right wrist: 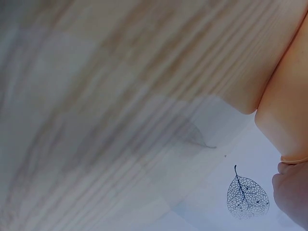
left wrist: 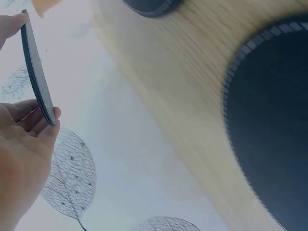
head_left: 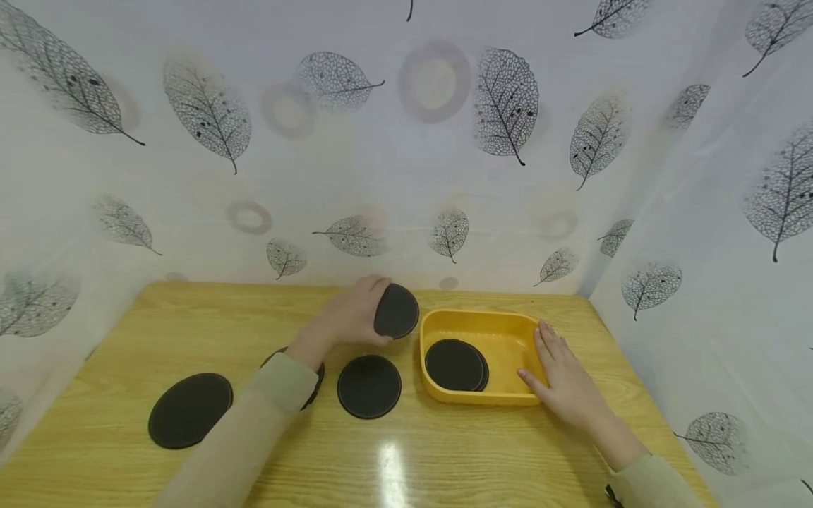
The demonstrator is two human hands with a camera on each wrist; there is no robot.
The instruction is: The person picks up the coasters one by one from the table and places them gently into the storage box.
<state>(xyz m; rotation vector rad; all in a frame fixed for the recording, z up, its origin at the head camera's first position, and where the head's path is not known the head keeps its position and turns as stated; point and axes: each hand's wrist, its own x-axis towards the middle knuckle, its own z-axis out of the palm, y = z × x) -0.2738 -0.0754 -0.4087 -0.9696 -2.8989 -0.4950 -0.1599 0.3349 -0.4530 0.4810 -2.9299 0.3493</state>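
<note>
Largest first: from my remote station I logged one pale leaf-printed backdrop behind and to the sides, then one wood-grain table. Two light sleeves came next; the left sleeve crossed the near left part of the table, and the right sleeve came in at lower right. One yellow tray sat right of centre. Two hands: the right hand lay at the tray's right wall, fingers extended along the rim, thumb apart from them and reaching inside; the left hand pinched a disc by its edges, thumb opposite fingers. Dark round discs: I counted at least six. The held disc was tilted up over the table, just left of the tray, whose left wall stood between it and the interior. At least two discs overlapped inside, an upper disc covering most of a lower disc. Three lay on the table: a far-left disc, a middle disc near the tray, and a half-hidden disc mostly blocked by the left arm.
</note>
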